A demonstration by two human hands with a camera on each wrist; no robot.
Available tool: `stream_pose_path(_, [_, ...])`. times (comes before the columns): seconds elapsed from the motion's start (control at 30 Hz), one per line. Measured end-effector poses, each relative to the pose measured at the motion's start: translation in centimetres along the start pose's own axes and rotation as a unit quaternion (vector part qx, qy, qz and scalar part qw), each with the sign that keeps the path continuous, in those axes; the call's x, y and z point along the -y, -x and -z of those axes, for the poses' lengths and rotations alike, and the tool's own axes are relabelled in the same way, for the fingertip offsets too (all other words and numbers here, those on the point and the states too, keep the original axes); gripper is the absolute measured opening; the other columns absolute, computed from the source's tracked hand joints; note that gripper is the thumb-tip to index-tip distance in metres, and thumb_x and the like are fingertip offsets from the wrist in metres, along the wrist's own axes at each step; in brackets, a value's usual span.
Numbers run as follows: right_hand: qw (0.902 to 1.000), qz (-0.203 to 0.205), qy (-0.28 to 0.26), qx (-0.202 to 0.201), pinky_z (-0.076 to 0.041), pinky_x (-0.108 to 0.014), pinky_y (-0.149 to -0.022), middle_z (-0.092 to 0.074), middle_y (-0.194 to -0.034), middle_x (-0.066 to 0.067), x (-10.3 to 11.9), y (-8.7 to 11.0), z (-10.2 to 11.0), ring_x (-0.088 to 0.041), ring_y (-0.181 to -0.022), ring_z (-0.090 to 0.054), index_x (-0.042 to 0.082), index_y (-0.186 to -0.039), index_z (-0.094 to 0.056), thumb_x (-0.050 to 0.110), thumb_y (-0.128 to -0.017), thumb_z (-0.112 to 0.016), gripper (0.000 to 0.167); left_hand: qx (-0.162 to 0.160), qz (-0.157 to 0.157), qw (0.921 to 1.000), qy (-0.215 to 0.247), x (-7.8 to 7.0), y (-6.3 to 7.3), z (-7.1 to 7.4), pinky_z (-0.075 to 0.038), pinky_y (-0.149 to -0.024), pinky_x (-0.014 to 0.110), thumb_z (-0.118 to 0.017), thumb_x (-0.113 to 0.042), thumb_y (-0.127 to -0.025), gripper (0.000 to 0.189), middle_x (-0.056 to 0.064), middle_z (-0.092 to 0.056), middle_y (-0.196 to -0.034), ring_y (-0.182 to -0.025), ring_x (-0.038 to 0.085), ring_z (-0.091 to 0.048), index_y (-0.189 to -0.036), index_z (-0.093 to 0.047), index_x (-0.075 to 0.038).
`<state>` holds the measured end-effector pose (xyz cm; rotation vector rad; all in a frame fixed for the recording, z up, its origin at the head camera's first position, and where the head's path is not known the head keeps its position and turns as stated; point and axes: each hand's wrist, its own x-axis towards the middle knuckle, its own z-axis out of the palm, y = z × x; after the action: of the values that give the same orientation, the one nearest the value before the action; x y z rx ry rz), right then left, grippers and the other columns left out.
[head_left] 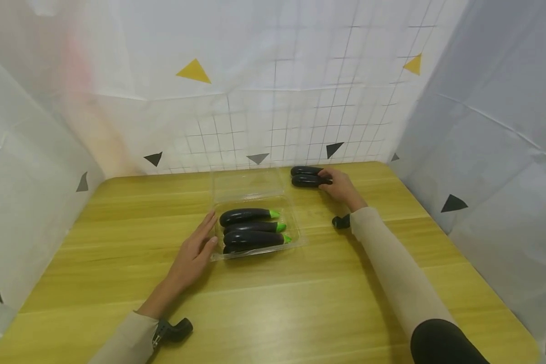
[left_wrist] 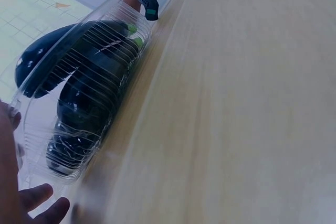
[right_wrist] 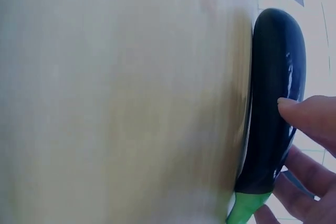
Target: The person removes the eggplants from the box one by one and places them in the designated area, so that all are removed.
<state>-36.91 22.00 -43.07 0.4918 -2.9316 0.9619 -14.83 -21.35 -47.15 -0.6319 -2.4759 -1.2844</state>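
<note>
A clear plastic clamshell box (head_left: 296, 222) stands with its lid folded back, holding several dark eggplants (head_left: 250, 238) with green stem ends. Along the box's left wall lies my left hand (head_left: 193, 258), fingers extended and touching the side; the left wrist view shows its fingertips at the ribbed wall. Two more eggplants lie side by side at the back of the table. My right hand (head_left: 338, 186) grips the nearer eggplant (right_wrist: 273, 103) near its stem end, thumb on the near side and fingers round the far side. The farther eggplant (head_left: 305, 171) is partly hidden by those fingers.
The open lid (head_left: 247, 183) reaches toward the table's back edge. A wooden table (head_left: 273, 313) fills the space in front, with white patterned sheeting (head_left: 164, 121) behind and at both sides. Dark wrist devices (head_left: 175, 331) are worn on both forearms.
</note>
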Motion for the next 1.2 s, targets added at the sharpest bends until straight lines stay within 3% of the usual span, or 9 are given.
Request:
stream_pose_path(0.33, [0.9995, -0.001, -0.002, -0.031, -0.038, -0.054, -0.111, -0.058, -0.139, -0.028, 1.9, 1.1, 0.0, -0.044, -0.130, -0.053, -0.008, -0.135, -0.059, 0.012, -0.101, -0.069, 0.041, 0.001, 0.000, 1.0000, -0.001, 0.0, 0.1, 0.1, -0.033, -0.117, 0.049, -0.050, -0.017, -0.112, 0.053, 0.006, -0.027, -0.170, -0.149, 0.027, -0.034, -0.161, -0.037, -0.003])
stream_pose_path(0.67, [0.9935, 0.066, -0.027, -0.088, -0.041, -0.056, -0.107, -0.061, -0.135, -0.024, 6.1, 3.0, -0.3, -0.042, -0.128, -0.054, -0.003, -0.134, -0.063, 0.016, -0.102, -0.069, 0.038, 0.000, -0.010, 0.9999, 0.011, 0.1, 0.1, 0.2, -0.030, -0.117, 0.030, -0.050, -0.014, -0.111, 0.053, 0.011, -0.027, -0.169, -0.150, 0.030, -0.032, -0.161, -0.037, -0.004])
stream_pose_path(0.87, [0.9913, 0.082, -0.052, -0.090, -0.043, -0.057, -0.105, -0.061, -0.136, -0.020, 8.2, 4.8, -0.6, -0.040, -0.128, -0.054, 0.001, -0.134, -0.064, 0.019, -0.102, -0.070, 0.038, 0.002, -0.013, 0.9999, 0.005, 0.0, 0.1, 0.1, -0.032, -0.117, 0.035, -0.050, -0.014, -0.112, 0.053, 0.010, -0.027, -0.169, -0.149, 0.031, -0.035, -0.162, -0.036, -0.007])
stream_pose_path(1.07, [0.9902, 0.105, -0.061, -0.069, -0.043, -0.056, -0.105, -0.061, -0.139, -0.016, 10.3, 6.2, -0.7, -0.037, -0.130, -0.054, 0.004, -0.136, -0.064, 0.023, -0.103, -0.069, 0.039, -0.002, -0.017, 0.9998, 0.013, -0.1, 0.1, 0.1, -0.029, -0.116, 0.027, -0.050, -0.012, -0.111, 0.054, 0.011, -0.027, -0.169, -0.149, 0.031, -0.034, -0.162, -0.036, -0.007])
stream_pose_path(1.2, [0.9887, 0.121, -0.069, -0.055, -0.043, -0.055, -0.106, -0.062, -0.138, -0.014, 11.3, 7.0, -0.9, -0.036, -0.130, -0.054, 0.005, -0.135, -0.064, 0.020, -0.102, -0.070, 0.037, -0.001, -0.015, 0.9998, 0.011, -0.1, 0.1, 0.2, -0.032, -0.116, 0.033, -0.050, -0.014, -0.111, 0.054, 0.012, -0.027, -0.169, -0.149, 0.031, -0.035, -0.163, -0.035, -0.008])
